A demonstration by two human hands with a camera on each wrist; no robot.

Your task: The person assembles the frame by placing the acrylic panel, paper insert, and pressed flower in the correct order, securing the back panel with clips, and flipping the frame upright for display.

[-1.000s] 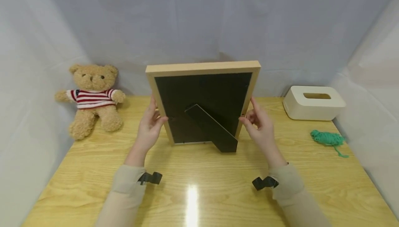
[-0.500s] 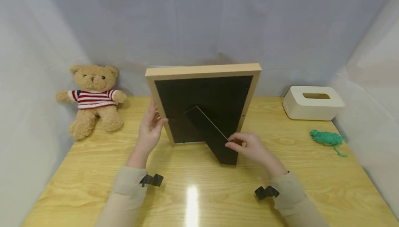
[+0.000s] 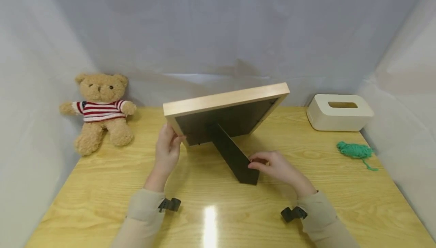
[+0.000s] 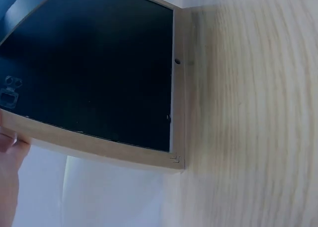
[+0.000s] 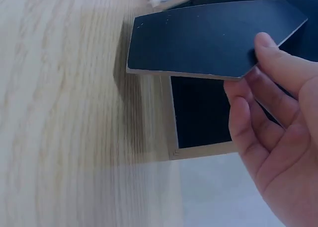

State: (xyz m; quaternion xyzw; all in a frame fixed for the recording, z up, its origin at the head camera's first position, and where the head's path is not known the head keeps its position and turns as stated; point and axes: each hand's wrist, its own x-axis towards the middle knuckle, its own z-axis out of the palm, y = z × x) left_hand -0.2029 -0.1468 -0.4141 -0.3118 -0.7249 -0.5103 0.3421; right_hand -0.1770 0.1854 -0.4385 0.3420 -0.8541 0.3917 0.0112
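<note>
A picture frame [image 3: 226, 98] with a light wooden border leans toward me, its black back [image 4: 94, 63] facing me. My left hand [image 3: 167, 147] grips its left side, thumb on the back edge; only part of that hand shows in the left wrist view. From the back, a black easel stand [image 3: 231, 153] is swung out and slants down toward the table. My right hand [image 3: 277, 166] pinches the stand's right edge between thumb and fingers, also plain in the right wrist view, where the stand [image 5: 208, 38] stands apart from the back panel. The front of the frame is hidden.
On the wooden table [image 3: 190, 217], a teddy bear [image 3: 103, 108] in a striped sweater sits at the back left. A white tissue box [image 3: 340, 113] stands at the back right, with a bundle of green yarn [image 3: 355, 150] in front of it. Pale cloth [image 3: 218, 24] hangs behind.
My right hand has left the frame's right side and now pinches the stand, which has swung outward. The frame's top has tipped down toward me, its right side turned away.
</note>
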